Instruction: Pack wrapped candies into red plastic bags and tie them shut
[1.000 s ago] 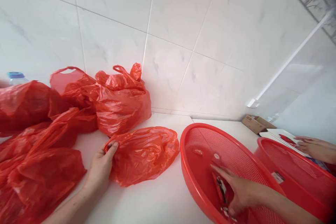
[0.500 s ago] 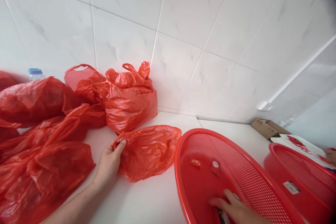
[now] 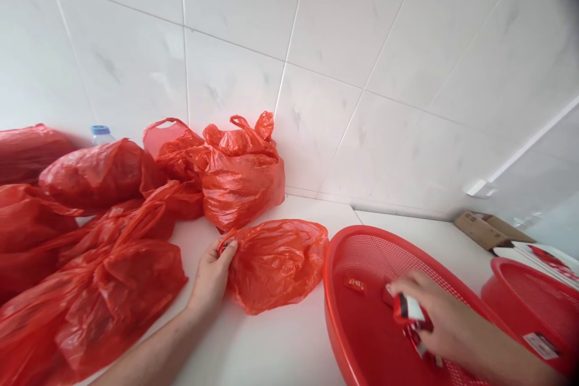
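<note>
My left hand point(image 3: 212, 274) is closed in a pinch on the gathered edge of a thin red plastic bag point(image 3: 278, 265), which lies nearly flat on the white table. Over the red perforated basket point(image 3: 337, 332), my right hand point(image 3: 429, 307) is closed around a few small red-and-white wrapped packets point(image 3: 411, 309); their exact kind is unclear. On the basket floor lies a small red packet point(image 3: 354, 283) with pale lettering. Another red packet point(image 3: 388, 295) shows partly beside my right fingertips.
Several filled red plastic bags point(image 3: 242, 178) crowd the left and back of the white table point(image 3: 280, 347). A blue-capped bottle point(image 3: 102, 134) stands behind them. To the right are a second red basket point(image 3: 511, 295) and a cardboard box point(image 3: 479, 229) near the tiled wall.
My right hand has risen from the basket floor with packets in its fingers. My left hand keeps its pinch on the bag. The view has turned left, and another person's hand has left the right edge.
</note>
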Demonstrator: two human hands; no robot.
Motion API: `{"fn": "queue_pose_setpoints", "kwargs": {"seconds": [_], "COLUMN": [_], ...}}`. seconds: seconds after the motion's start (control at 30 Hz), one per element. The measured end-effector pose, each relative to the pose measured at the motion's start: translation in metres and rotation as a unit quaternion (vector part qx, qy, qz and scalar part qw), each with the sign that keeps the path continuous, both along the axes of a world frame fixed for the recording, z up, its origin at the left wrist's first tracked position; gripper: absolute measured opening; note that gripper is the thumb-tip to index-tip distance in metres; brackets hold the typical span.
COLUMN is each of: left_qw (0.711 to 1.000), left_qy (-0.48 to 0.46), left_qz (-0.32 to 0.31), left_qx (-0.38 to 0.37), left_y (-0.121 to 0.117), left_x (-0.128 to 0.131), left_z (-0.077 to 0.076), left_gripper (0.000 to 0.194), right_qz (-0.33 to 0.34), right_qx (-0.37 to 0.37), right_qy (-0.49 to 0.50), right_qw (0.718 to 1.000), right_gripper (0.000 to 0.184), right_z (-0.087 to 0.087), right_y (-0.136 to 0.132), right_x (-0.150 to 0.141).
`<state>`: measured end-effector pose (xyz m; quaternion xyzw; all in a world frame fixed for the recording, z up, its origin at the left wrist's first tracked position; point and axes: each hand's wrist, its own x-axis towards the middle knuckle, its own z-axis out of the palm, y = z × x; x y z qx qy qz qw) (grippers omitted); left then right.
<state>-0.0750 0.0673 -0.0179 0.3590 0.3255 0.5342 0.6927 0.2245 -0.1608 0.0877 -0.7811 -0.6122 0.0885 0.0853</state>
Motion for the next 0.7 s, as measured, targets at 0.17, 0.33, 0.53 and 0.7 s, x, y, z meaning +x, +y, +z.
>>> {"fn": "queue_pose_setpoints", "kwargs": {"seconds": [0.17, 0.33, 0.53, 0.7], "left_qw": [1.0, 1.0, 0.999, 0.999], "left_qy": [0.003, 0.008, 0.018, 0.013], "left_qz": [-0.007, 0.009, 0.044, 0.034], "left_qx": [0.006, 0.005, 0.001, -0.008], "left_y": [-0.001, 0.0, 0.007, 0.012], "left_x": [0.001, -0.001, -0.004, -0.001], "left_z": [0.001, 0.001, 0.002, -0.003], "left_gripper": [0.029, 0.03, 0.03, 0.028], "right_qz": [0.092, 0.237, 0.227, -0.007], "right_qx": [0.141, 0.121, 0.088, 0.139], "right_qy": [-0.008, -0.005, 0.073, -0.008], "right_qw": [0.986, 0.964, 0.967, 0.99], "right_gripper": [0.04, 0.047, 0.048, 0.018], "right_z": [0.052, 0.036, 0.027, 0.043], "right_y": [0.074, 0.146, 0.158, 0.113], "right_x": [-0.067, -0.13, -0.114, -0.051]}}
